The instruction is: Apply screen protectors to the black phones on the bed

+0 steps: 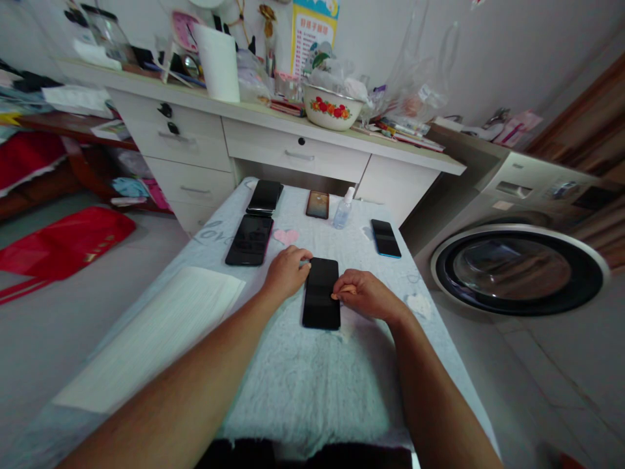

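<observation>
A black phone [321, 303] lies face up on the pale cloth-covered table [293, 391]. At its upper left edge is my left hand [289, 270], fingers bent and pressed together against the phone's side; whether they hold anything small is hidden. My right hand [361, 292] is closed at the phone's right edge, with its fingertips over the screen. Something small and orange-brown shows between those fingers, too small to name.
Beyond my left hand lie a dark phone [250, 240] and a stack of black phones [264, 197]. Further back are a brown phone [318, 204] and a clear spray bottle [344, 210]. A blue-edged phone [385, 238] is at right, a white folded sheet [156, 339] at left.
</observation>
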### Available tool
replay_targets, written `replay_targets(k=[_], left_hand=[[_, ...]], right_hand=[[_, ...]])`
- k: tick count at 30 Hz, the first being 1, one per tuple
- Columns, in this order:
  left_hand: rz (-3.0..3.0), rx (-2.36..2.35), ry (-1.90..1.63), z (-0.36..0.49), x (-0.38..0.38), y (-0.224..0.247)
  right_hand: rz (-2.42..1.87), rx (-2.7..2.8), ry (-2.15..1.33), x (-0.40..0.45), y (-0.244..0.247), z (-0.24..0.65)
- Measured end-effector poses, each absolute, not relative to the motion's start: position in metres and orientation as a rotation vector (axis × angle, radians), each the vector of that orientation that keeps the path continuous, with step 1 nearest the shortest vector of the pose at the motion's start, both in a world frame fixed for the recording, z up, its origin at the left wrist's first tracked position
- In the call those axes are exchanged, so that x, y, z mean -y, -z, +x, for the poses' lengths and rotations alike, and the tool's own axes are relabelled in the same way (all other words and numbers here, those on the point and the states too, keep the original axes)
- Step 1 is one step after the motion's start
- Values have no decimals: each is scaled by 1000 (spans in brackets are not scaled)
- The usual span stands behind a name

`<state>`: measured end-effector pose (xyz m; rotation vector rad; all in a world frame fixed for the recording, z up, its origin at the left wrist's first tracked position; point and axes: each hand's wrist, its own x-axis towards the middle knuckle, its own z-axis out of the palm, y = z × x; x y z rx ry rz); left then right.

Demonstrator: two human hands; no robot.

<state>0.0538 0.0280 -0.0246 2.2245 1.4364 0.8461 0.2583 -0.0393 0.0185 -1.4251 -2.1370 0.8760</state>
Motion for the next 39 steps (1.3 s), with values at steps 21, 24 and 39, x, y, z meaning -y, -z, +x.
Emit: replay_targets(k=[21,24,39], left_hand=[[2237,-1434,-837,54,-30,27],[2238,-1431,-840,54,-30,28],[2241,-1447,-837,54,-30,27]], right_hand=[[-1626,1974,-320,20,3,246],[-1628,1987,-318,20,2,245],[-1455,2164,-608,34,-13,255]])
